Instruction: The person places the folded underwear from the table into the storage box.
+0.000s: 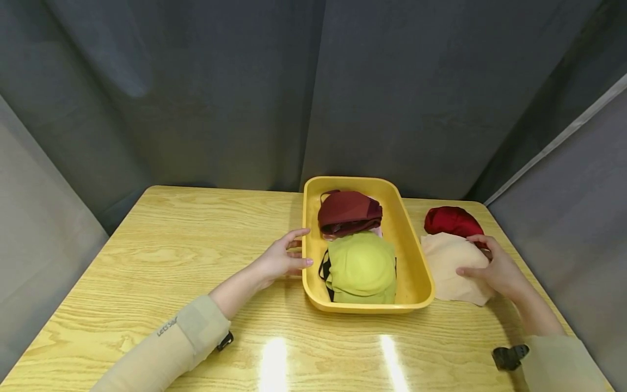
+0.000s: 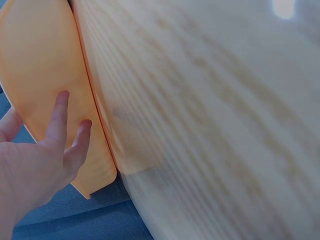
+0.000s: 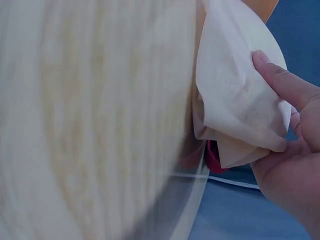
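Note:
My right hand (image 1: 495,269) grips a folded beige bra (image 1: 448,267) that lies to the right of the basin. In the right wrist view its thumb presses the smooth face of the beige bra (image 3: 240,85), and the other fingers are partly hidden at its far edge. My left hand (image 1: 281,258) is at the left rim of a yellow plastic basin (image 1: 411,261), fingers spread. In the left wrist view, two extended fingers (image 2: 60,112) overlap the basin's outer wall (image 2: 40,55). Inside the basin, a yellow-green bra (image 1: 362,267) lies in front of a maroon bra (image 1: 350,212).
A shiny red bra (image 1: 453,220) lies just behind the beige one, near the right edge of the wooden table (image 1: 206,234). Black straps (image 1: 325,267) show beside the yellow-green bra. Grey curtains (image 1: 235,98) stand behind the table and at both sides.

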`<state>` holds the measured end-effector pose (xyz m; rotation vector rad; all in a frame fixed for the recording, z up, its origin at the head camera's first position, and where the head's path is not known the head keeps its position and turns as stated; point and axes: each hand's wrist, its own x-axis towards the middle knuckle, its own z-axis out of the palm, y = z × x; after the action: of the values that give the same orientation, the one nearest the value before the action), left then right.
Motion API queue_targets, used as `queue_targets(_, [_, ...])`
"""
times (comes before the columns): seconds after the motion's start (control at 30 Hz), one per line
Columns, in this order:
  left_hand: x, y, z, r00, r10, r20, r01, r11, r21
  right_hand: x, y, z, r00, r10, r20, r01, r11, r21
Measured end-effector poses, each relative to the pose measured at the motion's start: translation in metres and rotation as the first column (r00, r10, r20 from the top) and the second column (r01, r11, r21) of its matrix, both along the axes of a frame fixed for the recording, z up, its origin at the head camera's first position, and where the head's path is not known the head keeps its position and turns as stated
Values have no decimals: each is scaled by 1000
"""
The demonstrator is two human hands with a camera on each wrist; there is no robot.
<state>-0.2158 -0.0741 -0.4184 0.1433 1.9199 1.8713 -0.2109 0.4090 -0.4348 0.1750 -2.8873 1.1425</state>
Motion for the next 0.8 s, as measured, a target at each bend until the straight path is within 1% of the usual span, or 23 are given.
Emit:
queue_targets(0.13, [-1,0,-1,1000,-2,1,2,1000,3,2,-3,5,1000,8,-18,-9,1000,-20])
queue_targets(0.37, [-1,0,-2,1000,-9,-5,9,1000,5,5,-8,12,998,61,-25,-62,997,-53])
queue_targets(0.63, [0,0,-1,1000,-4,0,4,1000,5,10,-14,21,998,64,-22,-66,992,-106])
queue_targets(0.7, [0,0,-1,1000,-2,1,2,1000,5,10,-15,24,997,66,-26,-68,991,-111])
queue_targets(0.8, [0,0,-2,1000,-1,-2,1,1000,4,11,-17,29,999,47,-25,-49,994,-98])
